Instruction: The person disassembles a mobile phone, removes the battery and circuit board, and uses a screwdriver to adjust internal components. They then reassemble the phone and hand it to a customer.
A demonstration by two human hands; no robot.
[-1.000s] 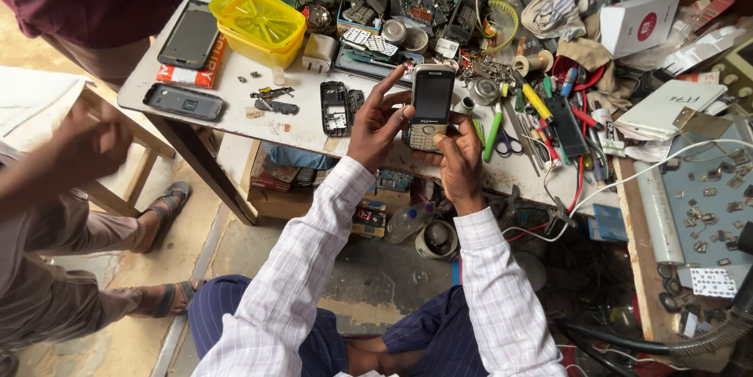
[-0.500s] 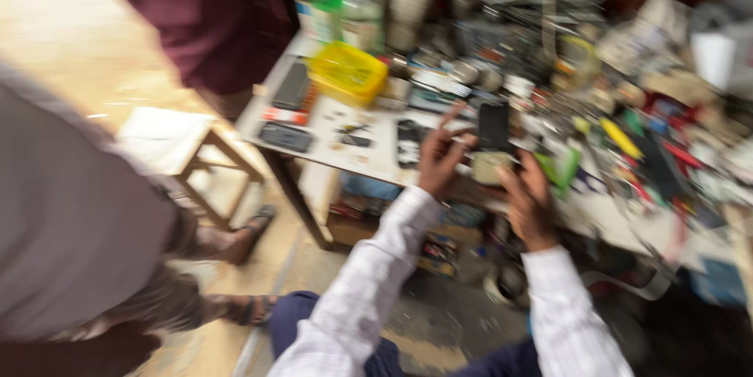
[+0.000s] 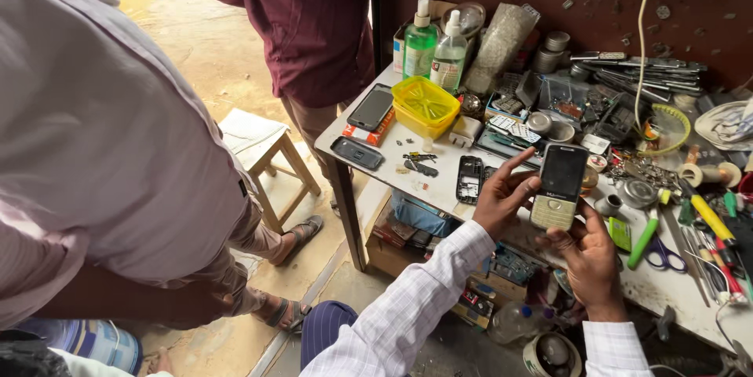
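Right of centre in the frame: a keypad phone [image 3: 559, 196] with dark screen and pale gold keys, upright, held over the front edge of the tabletop [image 3: 439, 177]. Left hand [image 3: 502, 196] curled beside the phone's left edge, fingers touching its side. Right hand [image 3: 588, 255] below and right, thumb and fingertips gripping the phone's lower end. Just left of the hands, flat on the tabletop: an empty black phone frame [image 3: 469, 179], small dark parts [image 3: 420, 163], a black phone case [image 3: 357, 152]. Further back, toward upper centre: a yellow plastic tray [image 3: 424, 104], a smartphone [image 3: 370, 107] on a red box, two spray bottles [image 3: 434, 46]. At right: a green-handled tool [image 3: 643, 240], blue scissors [image 3: 665, 255], scattered screwdrivers. At left and top of the frame: two people standing near a wooden stool [image 3: 263, 145].
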